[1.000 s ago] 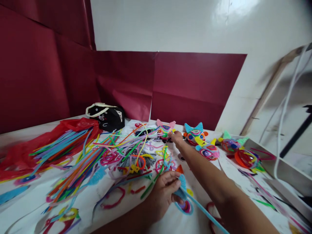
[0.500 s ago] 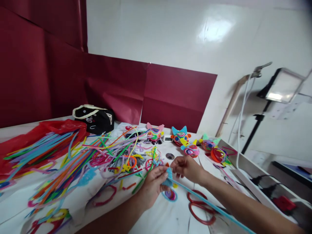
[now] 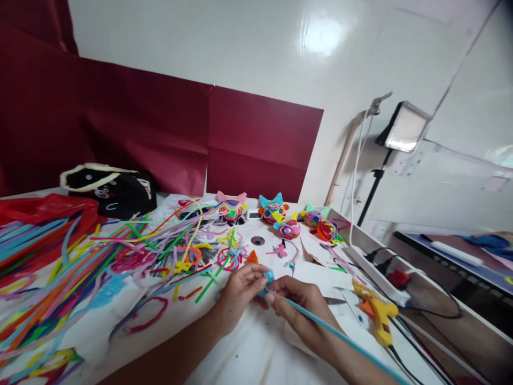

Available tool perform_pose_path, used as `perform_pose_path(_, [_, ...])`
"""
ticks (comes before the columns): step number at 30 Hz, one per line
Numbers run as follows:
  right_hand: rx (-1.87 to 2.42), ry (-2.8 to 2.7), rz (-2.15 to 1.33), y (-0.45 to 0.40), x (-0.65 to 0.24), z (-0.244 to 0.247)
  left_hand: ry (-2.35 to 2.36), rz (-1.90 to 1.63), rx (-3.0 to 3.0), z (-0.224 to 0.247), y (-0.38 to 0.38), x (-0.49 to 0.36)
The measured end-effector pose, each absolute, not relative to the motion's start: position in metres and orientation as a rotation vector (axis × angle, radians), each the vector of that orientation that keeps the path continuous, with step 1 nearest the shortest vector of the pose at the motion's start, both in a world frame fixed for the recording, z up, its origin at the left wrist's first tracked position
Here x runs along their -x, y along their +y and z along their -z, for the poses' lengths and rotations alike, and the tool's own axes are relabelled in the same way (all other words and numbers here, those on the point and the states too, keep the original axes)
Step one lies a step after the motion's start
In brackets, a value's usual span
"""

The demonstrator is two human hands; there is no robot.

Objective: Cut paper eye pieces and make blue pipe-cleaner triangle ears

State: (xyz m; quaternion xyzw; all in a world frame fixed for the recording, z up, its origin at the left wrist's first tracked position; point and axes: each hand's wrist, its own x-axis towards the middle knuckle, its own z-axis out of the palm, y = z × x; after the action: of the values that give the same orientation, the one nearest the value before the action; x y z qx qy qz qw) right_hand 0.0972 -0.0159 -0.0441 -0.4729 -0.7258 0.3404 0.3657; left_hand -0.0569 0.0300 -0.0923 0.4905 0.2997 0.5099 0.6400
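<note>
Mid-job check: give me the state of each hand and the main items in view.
Left hand: pinching a light-blue piece
Right hand: closed on a light-blue strip
Yellow glue gun: lying down, unheld, cord attached
Red plastic bag: open, colourful strips on it
Lamp: upright on its stand, lit or not unclear

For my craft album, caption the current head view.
Left hand and right hand hold a blue pipe cleaner near a yellow glue gun.

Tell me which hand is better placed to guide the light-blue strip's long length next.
Probably the right hand: its thumb and fingers pinch the light-blue strip where the long length runs off toward the lower right. The left hand is occupied pinching the blue piece.
</note>
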Motion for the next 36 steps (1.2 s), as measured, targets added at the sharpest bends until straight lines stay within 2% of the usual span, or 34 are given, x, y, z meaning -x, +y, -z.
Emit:
perform_pose_path(5, [1.245, -1.862, -0.657, -0.013, -0.097, 0.055, 0.733, -1.151, -1.161, 0.087, 0.027, 0.056])
perform_pose_path(13, [1.019, -1.866, -0.188, -0.011, -0.104, 0.084, 0.756, -1.110, -1.239, 0.089, 0.027, 0.054])
perform_pose_path(36, [0.917, -1.880, -0.214, -0.019, -0.105, 0.078, 0.741, -1.062, -1.203, 0.077, 0.021, 0.054])
